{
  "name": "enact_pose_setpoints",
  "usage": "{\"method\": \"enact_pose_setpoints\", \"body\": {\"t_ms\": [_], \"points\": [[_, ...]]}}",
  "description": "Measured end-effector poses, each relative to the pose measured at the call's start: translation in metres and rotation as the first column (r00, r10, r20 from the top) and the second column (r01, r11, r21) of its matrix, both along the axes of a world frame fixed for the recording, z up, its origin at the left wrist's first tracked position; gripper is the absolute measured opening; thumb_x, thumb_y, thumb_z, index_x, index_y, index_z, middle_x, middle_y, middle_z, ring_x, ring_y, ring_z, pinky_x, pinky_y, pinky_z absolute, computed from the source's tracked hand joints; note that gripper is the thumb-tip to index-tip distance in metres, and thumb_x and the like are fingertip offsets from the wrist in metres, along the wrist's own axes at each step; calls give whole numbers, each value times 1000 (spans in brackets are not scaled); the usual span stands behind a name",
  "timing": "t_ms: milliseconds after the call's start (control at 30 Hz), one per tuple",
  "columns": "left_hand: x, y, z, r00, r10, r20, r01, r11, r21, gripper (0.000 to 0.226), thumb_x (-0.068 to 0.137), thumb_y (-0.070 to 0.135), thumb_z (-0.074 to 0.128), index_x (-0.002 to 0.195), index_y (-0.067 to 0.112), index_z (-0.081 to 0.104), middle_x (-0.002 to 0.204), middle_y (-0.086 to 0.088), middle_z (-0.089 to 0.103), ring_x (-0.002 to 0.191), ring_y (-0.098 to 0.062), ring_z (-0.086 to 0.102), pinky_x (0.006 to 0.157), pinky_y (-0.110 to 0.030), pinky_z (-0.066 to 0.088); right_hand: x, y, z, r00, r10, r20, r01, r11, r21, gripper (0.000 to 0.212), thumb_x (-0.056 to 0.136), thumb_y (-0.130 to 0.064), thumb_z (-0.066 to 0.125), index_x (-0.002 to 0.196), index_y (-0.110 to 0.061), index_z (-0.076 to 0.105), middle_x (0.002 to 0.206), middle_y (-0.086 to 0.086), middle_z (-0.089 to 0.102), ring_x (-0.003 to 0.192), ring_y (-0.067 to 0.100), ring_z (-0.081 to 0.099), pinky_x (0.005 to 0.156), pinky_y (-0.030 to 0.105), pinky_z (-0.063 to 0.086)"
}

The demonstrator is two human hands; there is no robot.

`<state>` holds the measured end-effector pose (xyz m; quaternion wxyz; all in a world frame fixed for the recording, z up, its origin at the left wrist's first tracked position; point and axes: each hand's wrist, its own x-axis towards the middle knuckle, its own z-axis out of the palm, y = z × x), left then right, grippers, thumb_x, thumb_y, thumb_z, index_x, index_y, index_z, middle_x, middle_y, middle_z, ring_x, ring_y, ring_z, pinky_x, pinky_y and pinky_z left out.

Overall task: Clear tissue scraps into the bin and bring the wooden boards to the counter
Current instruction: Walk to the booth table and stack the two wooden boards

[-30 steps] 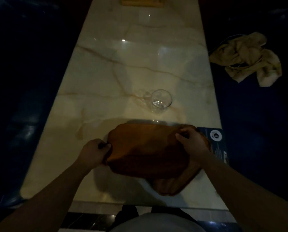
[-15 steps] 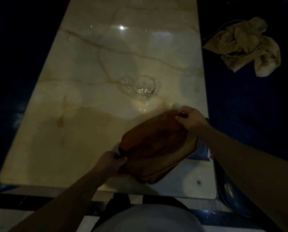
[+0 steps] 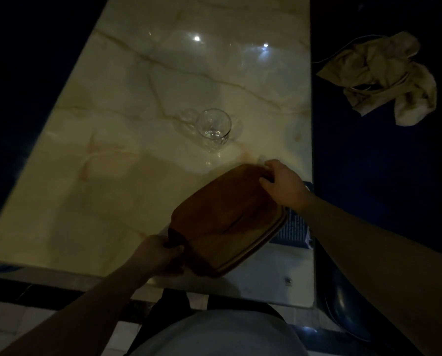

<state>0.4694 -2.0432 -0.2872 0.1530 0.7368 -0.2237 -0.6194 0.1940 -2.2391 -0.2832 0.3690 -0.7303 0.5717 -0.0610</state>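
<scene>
Brown wooden boards (image 3: 225, 217), stacked one on the other, hang tilted above the near right part of the marble table (image 3: 137, 124). My left hand (image 3: 158, 255) grips their near left corner. My right hand (image 3: 281, 183) holds the far right corner. The stack slants from lower left to upper right. No tissue scraps or bin show in the dim light.
An empty glass mug (image 3: 213, 128) stands on the table just beyond the boards. A blue printed card (image 3: 295, 229) lies under the boards at the right edge. A crumpled beige cloth (image 3: 384, 75) rests on the dark seat to the right.
The boards have come up off the table and turned from lying flat across me to a diagonal slant. My left hand has drawn nearer to me; the view has tipped down and right.
</scene>
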Motion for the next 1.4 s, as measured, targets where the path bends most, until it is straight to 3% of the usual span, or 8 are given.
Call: {"method": "enact_pose_setpoints", "body": {"t_ms": [333, 567, 767, 933, 1033, 1167, 1300, 1400], "points": [[-10, 4, -1, 989, -148, 26, 149, 989, -18, 36, 87, 29, 66, 82, -5, 71, 78, -23, 73, 71, -36, 71, 71, -44, 59, -17, 3, 0, 995, 17, -95, -19, 1000, -15, 23, 93, -12, 51, 114, -5, 59, 114, 20, 61, 104, 33, 57, 82, 33, 43], [-22, -3, -11, 922, -101, 375, 126, 991, -43, 53, 92, 41, 52, 49, 11, 48, 39, 0, 41, 28, -8, 42, 32, -20, 30, -12, 4, -6, 985, -62, -159, 69, 997, 38, 29, 96, -22, 48, 112, -1, 61, 110, 20, 64, 96, 32, 60, 74, 33, 46], [-22, -5, -11, 907, -61, 416, 101, 992, -74, 40, 95, 48, 39, 91, 9, 46, 76, -4, 52, 65, -18, 53, 48, -30, 35, -14, 11, -14, 986, -164, 11, 162, 979, 120, 32, 98, -19, 45, 124, -6, 59, 120, 18, 62, 99, 27, 58, 82, 30, 44], [-7, -7, 4, 868, 133, 478, -3, 965, -263, 34, 97, 41, 40, 95, 7, 47, 72, -7, 55, 59, -19, 58, 50, -34, 46, -9, 23, -20, 939, -323, 119, 280, 919, 278, 32, 98, -23, 46, 114, -1, 63, 114, 26, 63, 97, 35, 60, 90, 48, 49], [5, -5, 17, 809, 238, 538, -38, 934, -355, 37, 98, 35, 39, 106, 2, 54, 78, -7, 58, 60, -17, 55, 59, -34, 43, 8, 33, -16, 932, -320, 168, 258, 916, 308, 31, 99, -26, 43, 102, -6, 67, 109, 22, 65, 88, 29, 60, 85, 41, 49], [24, 11, 38, 795, 379, 474, -126, 867, -481, 37, 100, 28, 37, 117, 4, 59, 101, -23, 65, 84, -36, 61, 78, -46, 50, 38, 42, 4, 914, -272, 300, 163, 926, 341, 31, 99, -25, 45, 121, -11, 61, 113, 14, 65, 97, 25, 62, 89, 41, 50], [52, 41, 65, 760, 507, 407, -217, 788, -576, 35, 100, 29, 36, 119, 13, 60, 69, -11, 68, 54, -16, 63, 53, -29, 49, 74, 52, 30, 790, -311, 528, 64, 899, 434, 25, 97, -10, 45, 118, -19, 57, 96, -2, 68, 78, 5, 69, 64, 18, 53], [76, 74, 89, 718, 573, 394, -248, 740, -625, 32, 100, 30, 37, 121, 19, 59, 65, 0, 63, 50, -11, 57, 47, -24, 44, 112, 62, 54, 749, -226, 623, -97, 893, 440, 27, 97, -9, 43, 116, -18, 61, 105, -1, 70, 94, 12, 68, 77, 25, 54]]}}
